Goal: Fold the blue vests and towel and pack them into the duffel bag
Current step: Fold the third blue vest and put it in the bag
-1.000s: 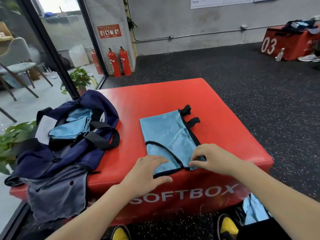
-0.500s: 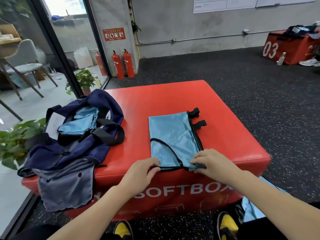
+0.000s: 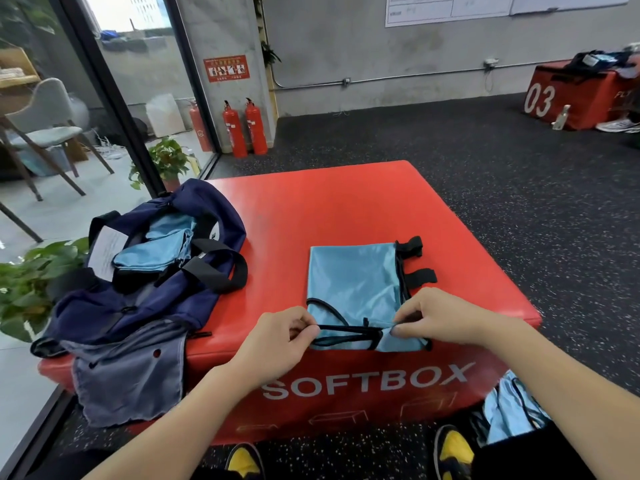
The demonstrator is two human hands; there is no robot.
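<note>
A blue vest (image 3: pixel 353 282) lies folded on the red worktop (image 3: pixel 311 202), its near edge lifted. The left hand (image 3: pixel 277 341) and right hand (image 3: pixel 436 318) each pinch that edge. The duffel bag (image 3: pixel 145 271) sits open to the left, with a gray towel (image 3: pixel 128 372) draped beside it.

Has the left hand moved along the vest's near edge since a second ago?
Yes. The left hand lay flat on the blue vest; now it pinches the black-trimmed near edge at the vest's left corner, nearer the SOFTBOX lettering.

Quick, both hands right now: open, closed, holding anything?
Left hand: pinching the near black-trimmed edge of the blue vest.
Right hand: pinching the same vest's near edge.
</note>
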